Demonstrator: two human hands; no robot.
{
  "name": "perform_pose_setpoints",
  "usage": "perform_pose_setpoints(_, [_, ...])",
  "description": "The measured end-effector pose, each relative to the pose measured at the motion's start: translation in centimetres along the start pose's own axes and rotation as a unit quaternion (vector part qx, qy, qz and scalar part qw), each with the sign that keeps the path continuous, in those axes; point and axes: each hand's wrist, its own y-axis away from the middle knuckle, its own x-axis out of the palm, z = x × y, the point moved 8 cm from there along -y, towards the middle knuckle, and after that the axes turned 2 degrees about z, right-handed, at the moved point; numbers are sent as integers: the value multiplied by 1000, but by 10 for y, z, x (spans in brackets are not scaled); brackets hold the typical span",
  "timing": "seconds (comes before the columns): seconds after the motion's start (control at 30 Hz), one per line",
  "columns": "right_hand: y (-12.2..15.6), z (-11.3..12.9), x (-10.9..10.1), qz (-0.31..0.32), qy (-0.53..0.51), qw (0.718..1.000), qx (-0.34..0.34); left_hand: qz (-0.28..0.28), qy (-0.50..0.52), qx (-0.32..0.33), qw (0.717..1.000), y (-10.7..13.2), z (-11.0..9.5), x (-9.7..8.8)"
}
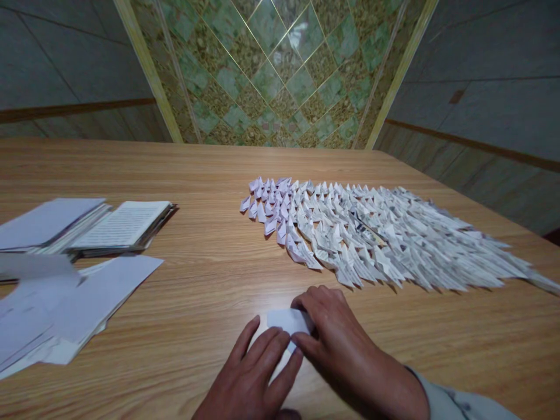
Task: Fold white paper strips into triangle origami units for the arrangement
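Note:
A small white piece of paper (286,320) lies on the wooden table (210,280) near its front edge. My left hand (256,373) rests flat on the paper's lower part, fingers stretched out and together. My right hand (339,338) lies over the paper's right side, with curled fingers pressing its top edge and the thumb against its lower edge. Most of the paper is hidden under both hands.
A broad spread of many small folded paper pieces (371,233) covers the table at the right. Loose white sheets (70,309) lie at the left, with stacked booklets (91,224) behind them. A tiled wall (280,76) stands beyond the table's far edge.

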Motion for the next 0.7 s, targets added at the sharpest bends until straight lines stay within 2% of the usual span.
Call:
perform_pose_setpoints(0.37, [-7, 2, -8, -33, 29, 997, -57, -21, -14, -3, 1000, -10, 1, -16])
perform_pose_setpoints(0.47, [-7, 2, -11, -43, 49, 996, -61, -43, -8, -9, 999, -8, 1, -16])
perform_pose_setpoints(0.7, [-9, 4, -15, -73, 66, 993, -72, -40, -13, -9, 999, -5, 1, -8])
